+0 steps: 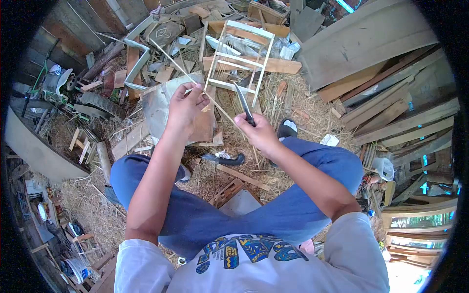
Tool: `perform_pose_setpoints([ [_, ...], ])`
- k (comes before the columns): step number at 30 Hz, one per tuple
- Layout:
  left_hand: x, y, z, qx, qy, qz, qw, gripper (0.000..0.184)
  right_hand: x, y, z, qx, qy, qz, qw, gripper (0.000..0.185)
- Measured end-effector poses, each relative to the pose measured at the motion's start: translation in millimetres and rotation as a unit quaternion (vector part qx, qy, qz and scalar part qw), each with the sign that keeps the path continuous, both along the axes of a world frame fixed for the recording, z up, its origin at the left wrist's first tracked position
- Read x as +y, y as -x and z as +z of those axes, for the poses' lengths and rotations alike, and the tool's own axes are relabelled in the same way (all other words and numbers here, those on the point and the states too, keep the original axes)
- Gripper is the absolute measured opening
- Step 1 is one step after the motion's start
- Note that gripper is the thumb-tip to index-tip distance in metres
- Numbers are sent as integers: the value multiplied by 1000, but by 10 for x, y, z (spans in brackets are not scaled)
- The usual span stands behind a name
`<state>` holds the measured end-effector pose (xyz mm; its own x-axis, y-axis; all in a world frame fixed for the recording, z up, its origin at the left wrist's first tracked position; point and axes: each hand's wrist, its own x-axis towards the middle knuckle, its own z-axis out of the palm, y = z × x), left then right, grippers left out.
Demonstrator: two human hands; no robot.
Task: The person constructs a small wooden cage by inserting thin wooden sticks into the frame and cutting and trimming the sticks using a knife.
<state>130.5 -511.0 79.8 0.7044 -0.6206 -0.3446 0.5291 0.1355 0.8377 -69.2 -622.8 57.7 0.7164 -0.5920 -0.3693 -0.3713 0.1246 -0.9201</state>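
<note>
One stick [171, 59] in left hand's [186, 104] pinch, knife [244, 103] in right hand's [259, 132] grip, white frame [250, 29] and boards [283, 65] beyond.

the left hand [186, 105] pinches a thin wooden strip [171, 59] slanting from far left to near right; its nearer stretch passes by the right hand [261, 132], which grips a black-handled knife [245, 107], blade pointing far. beyond stands a white slatted frame [250, 29]; boards [386, 115] pile up right.
</note>
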Motion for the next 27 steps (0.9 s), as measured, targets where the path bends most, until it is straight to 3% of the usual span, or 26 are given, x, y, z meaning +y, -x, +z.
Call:
perform_pose_setpoints([
  [2,-21,27,-31,1,-16,6,1000,12,12,13,-28,-68,-7,56,996,21],
  [7,-99,69,-52,12,-18,3,1000,19,-109,42,-9,-89,27,90,992,16],
  [10,-113,46,9,11,-63,-17,998,26,-277,62,-44,-87,7,-78,993,11],
  [11,-117,33,23,6,-103,-31,994,29,-391,68,-141,-86,9,-79,993,11],
  [13,-116,-17,12,10,-94,-46,994,28,-640,124,-476,-115,81,-233,962,11],
  [16,-114,-67,53,21,-76,-58,995,26,-977,377,-1021,-59,136,-296,944,12],
  [17,-106,-70,68,29,-68,-56,996,25,-1069,456,-1207,-56,138,-297,943,12],
  [19,-71,-91,49,30,-64,-62,996,25,-1144,609,-1426,111,65,-282,951,16],
  [20,-69,-95,37,26,-59,-64,996,24,-1111,606,-1498,131,41,-327,935,16],
  [24,37,-14,150,56,-79,-66,993,25,-1299,685,-2733,192,129,-384,894,12],
  [27,150,35,198,64,-89,-69,992,27,-1019,718,-2998,104,195,-353,909,15],
])
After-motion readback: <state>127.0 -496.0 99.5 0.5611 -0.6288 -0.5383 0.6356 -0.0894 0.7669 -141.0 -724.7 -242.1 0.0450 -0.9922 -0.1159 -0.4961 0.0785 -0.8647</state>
